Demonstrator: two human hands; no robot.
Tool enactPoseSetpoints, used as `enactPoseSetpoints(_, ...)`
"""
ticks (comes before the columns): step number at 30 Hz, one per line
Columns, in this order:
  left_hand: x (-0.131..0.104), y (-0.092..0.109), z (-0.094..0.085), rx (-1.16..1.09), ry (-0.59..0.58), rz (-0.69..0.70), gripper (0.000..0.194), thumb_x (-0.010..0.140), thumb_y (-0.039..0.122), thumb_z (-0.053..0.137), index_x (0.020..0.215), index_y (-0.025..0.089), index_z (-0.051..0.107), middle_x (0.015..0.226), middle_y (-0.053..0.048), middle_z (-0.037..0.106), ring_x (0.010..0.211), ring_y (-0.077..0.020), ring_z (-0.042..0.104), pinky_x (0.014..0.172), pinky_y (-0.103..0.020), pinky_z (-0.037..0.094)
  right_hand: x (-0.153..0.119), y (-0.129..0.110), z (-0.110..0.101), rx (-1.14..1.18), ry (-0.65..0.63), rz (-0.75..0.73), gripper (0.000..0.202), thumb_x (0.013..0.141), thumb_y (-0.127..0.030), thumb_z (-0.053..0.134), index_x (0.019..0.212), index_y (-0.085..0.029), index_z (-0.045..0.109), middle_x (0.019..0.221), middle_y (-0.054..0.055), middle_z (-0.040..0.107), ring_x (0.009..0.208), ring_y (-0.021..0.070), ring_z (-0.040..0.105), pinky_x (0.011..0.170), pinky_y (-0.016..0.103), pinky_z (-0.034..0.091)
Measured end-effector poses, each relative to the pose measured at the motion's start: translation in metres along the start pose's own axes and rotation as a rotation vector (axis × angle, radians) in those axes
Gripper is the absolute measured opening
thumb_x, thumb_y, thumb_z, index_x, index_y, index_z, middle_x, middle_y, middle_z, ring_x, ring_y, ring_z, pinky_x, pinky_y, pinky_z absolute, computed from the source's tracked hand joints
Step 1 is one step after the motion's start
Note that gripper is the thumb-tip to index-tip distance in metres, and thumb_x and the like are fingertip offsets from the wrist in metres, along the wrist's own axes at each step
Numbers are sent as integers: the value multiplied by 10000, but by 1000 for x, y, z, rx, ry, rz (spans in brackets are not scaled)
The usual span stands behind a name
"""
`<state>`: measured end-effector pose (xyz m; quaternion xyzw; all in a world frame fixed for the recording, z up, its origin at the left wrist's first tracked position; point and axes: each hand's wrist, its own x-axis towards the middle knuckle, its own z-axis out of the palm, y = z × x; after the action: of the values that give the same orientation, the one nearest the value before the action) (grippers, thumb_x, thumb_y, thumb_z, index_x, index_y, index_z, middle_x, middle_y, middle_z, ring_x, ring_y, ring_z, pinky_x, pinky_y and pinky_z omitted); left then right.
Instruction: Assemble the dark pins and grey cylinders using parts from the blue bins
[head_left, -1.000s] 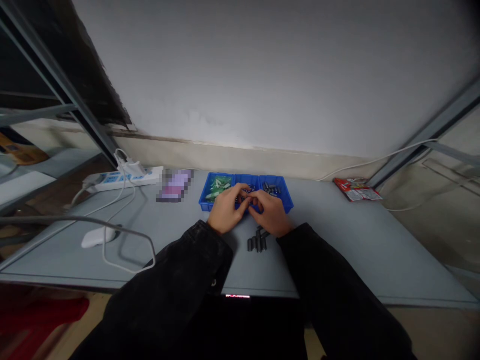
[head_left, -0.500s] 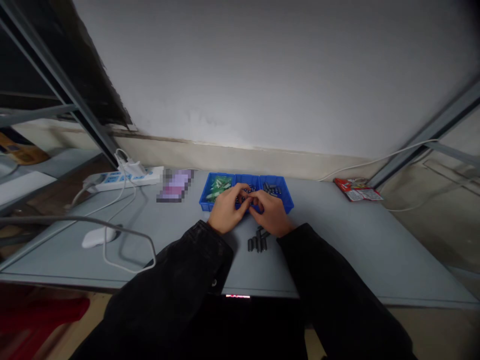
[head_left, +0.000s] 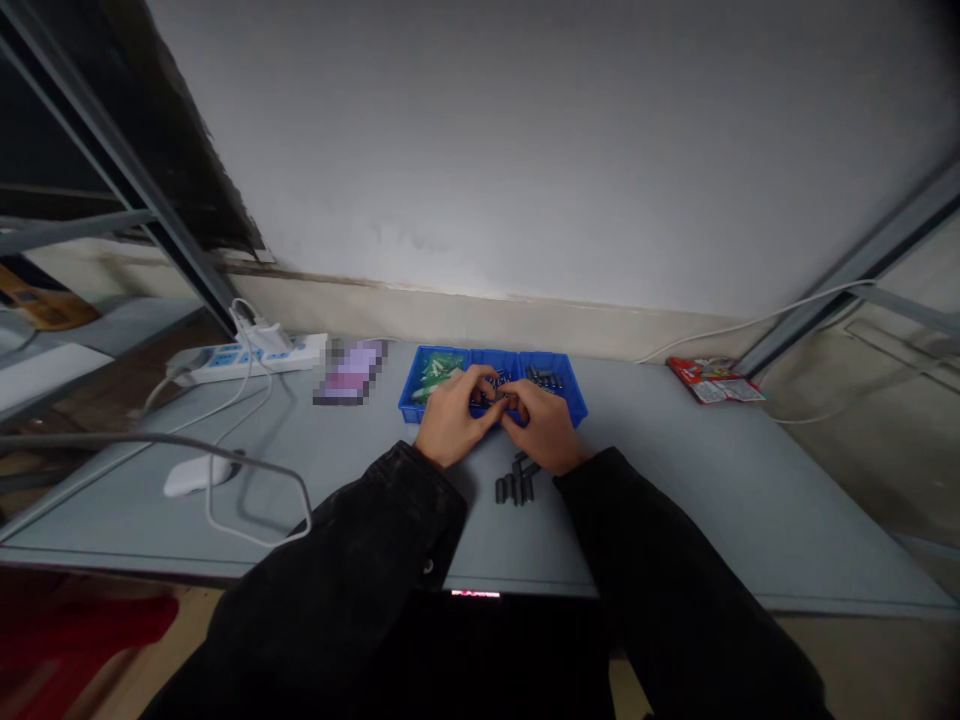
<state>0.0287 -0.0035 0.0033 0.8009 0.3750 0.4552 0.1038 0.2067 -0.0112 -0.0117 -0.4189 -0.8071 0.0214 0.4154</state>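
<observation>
My left hand (head_left: 452, 415) and my right hand (head_left: 544, 425) meet fingertip to fingertip over the front of a row of blue bins (head_left: 411, 413). Both are closed in a pinch around something small that the fingers mostly hide. The left bin holds pale pieces on green (head_left: 439, 370). Small shiny metal parts (head_left: 496, 380) lie in the middle bin, partly covered by my fingers. In the right-hand bin are dark cylinders (head_left: 545, 378). Several similar dark grey cylinders (head_left: 517, 488) lie on the table below my hands, close to my right wrist.
On the left are a white power strip (head_left: 247, 357) with plugs and cables, a pixelated purple item (head_left: 350, 372) and a white mouse-like object (head_left: 196, 475). A red packet (head_left: 715, 380) lies at the back right. Behind the grey table (head_left: 675, 500) rises a wall.
My fingertips have shifted slightly against each other over the middle bin. The bins and the cylinders on the table look the same.
</observation>
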Motion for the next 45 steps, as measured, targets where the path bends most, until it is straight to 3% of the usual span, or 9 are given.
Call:
enactPoseSetpoints(15,0,2,-2,-84,-11,-2,181,995,211,543,1171,192,585,938,-39,708,875,-184,655,825,-327,518,1,2,-1,13,34,-8,154,910,-253,624,1058,-218,642,837,10,659,704,160,597,680,280,453)
enactPoseSetpoints(20,0,6,-4,-94,29,-19,142,1000,281,560,1070,179,630,779,-2,675,654,-133,600,666,-266,495,7,21,-13,5,284,184,255,932,-412,635,1089,-211,625,788,14,637,688,184,562,730,331,455)
enactPoseSetpoints(23,-1,9,-2,-66,-68,14,162,996,304,571,978,186,681,608,43,593,527,-111,545,594,-245,462,10,41,-22,-134,361,269,232,924,-371,631,1081,-200,636,816,40,669,805,231,585,873,415,397)
enactPoseSetpoints(28,-8,12,8,-68,-421,117,184,989,282,566,1006,194,727,594,25,624,521,-130,593,586,-248,472,7,68,-21,-307,240,336,139,909,-303,617,985,-210,686,873,67,710,899,277,559,885,441,291)
enactPoseSetpoints(31,-12,14,15,-43,-562,160,197,993,270,554,1021,193,733,659,-11,675,593,-157,650,620,-255,496,3,74,-14,-338,192,368,116,901,-300,628,941,-218,699,861,67,710,908,284,548,872,437,268)
enactPoseSetpoints(35,-16,14,22,123,-572,114,205,986,294,569,1100,212,718,790,-60,719,727,-218,707,691,-306,530,1,74,-11,-322,211,380,205,941,-351,586,1056,-215,686,868,79,721,925,293,551,896,459,253)
enactPoseSetpoints(39,-19,13,24,302,-556,36,247,979,367,577,1151,239,699,811,-85,713,721,-257,707,679,-344,537,3,68,-13,-285,238,374,296,959,-394,563,1191,-223,630,884,68,721,942,293,557,919,462,247)
enactPoseSetpoints(45,-20,12,26,366,-578,34,240,972,399,581,1098,242,711,793,-91,702,698,-272,697,631,-341,511,9,50,-19,-270,316,325,204,960,-377,560,1048,-221,657,937,69,713,972,290,555,916,447,264)
